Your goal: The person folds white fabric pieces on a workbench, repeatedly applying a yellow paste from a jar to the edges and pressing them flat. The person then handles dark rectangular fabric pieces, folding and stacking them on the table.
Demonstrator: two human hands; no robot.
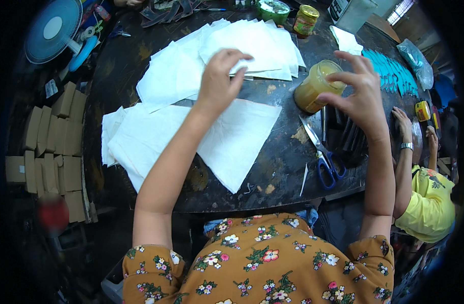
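Jar of yellowish liquid (307, 92), likely weighty and slick, seems best held round its body; right hand (361, 93) shows a wide grip, left hand (219, 78) a narrower one.

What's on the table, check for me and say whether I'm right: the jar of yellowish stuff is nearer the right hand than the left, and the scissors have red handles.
Not quite: the scissors have blue handles, not red, as the head view shows. The jar of yellowish stuff is indeed nearer the right hand than the left hand.
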